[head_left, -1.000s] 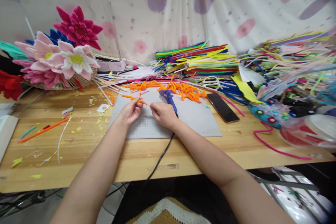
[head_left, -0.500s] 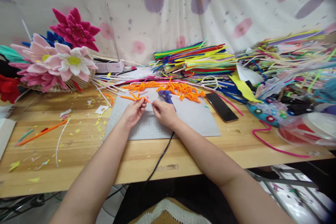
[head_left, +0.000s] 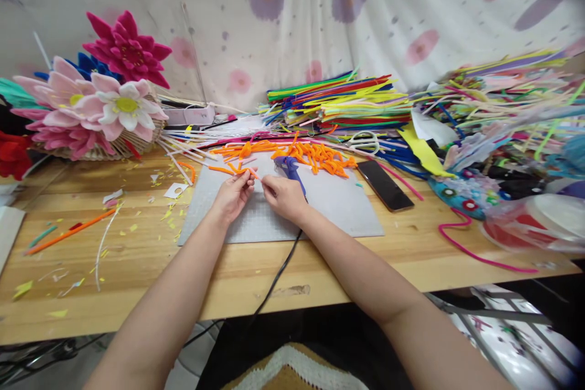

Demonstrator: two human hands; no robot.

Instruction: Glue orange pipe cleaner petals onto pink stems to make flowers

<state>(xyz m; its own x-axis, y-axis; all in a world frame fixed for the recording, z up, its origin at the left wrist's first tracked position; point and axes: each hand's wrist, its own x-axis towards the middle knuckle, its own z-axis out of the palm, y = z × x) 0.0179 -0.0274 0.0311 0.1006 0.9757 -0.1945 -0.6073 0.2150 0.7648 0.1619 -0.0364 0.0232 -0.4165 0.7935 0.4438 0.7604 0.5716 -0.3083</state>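
In hand: one orange pipe cleaner (head_left: 237, 169), bent and forked, above the far left part of a grey mat (head_left: 338, 207). Left hand (head_left: 235, 195): thumb and fingers closed on the piece. Right hand (head_left: 286, 198): fingers curled just beside its near end; impossible to tell if anything is pinched.

Progress, by judgement: a good many orange pieces (head_left: 326, 158) apparently already bent, heaped along the far edge of the mat; the held one apparently part-shaped, not yet laid among them. Number remaining: not possible to tell.

Also on the mat: one blue-purple glue gun (head_left: 292, 172), partly behind the right hand, with black cable (head_left: 278, 280) trailing over the near edge of the worktop (head_left: 137, 280).

Right of the mat: one black phone (head_left: 385, 186), screen dark. Beyond: pale-handled scissors (head_left: 365, 142) and bundles of coloured pipe cleaners (head_left: 347, 100).

Far left: fuzzy flowers (head_left: 123, 103), pink, white and magenta.

Brands, labels, writing: none legible.
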